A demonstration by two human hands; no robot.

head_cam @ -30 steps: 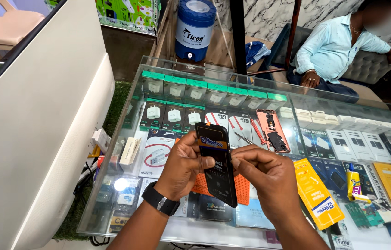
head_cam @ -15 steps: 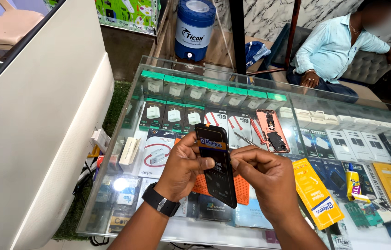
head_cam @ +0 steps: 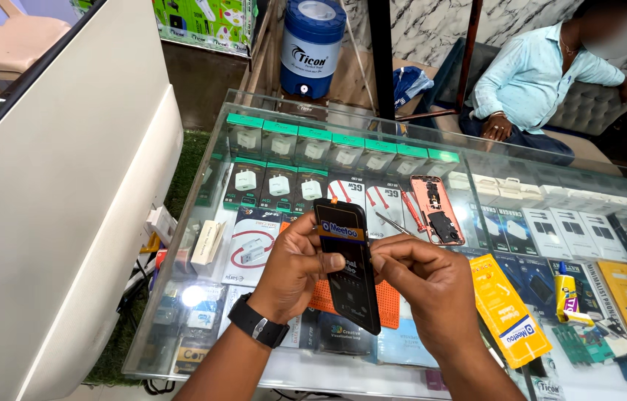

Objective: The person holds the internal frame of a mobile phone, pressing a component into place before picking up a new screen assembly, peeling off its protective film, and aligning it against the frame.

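Above a glass counter point(head_cam: 180, 297) I hold a black phone screen panel point(head_cam: 350, 286) upright, with a blue and orange label strip across its upper part. My left hand point(head_cam: 295, 267), a black watch on its wrist, grips the panel's left edge with the thumb on its face. From the right, my right hand point(head_cam: 425, 286) pinches the panel at mid-height. Under the panel lies an orange mat point(head_cam: 391, 304). An opened phone body with a pink frame point(head_cam: 436, 209) lies on the glass just beyond, next to tweezers point(head_cam: 391, 223) and a red screwdriver point(head_cam: 415, 212).
A yellow box point(head_cam: 510, 308) lies right of my hands, a small glue tube point(head_cam: 566, 286) further right. Boxed chargers fill the case below. A white counter point(head_cam: 54, 193) stands to the left. A person in a light blue shirt point(head_cam: 536, 74) sits behind; a blue water cooler point(head_cam: 312, 48) stands beyond.
Both hands keep their hold on the panel. My right fingers have shifted slightly along its edge; the panel stays nearly where it was.
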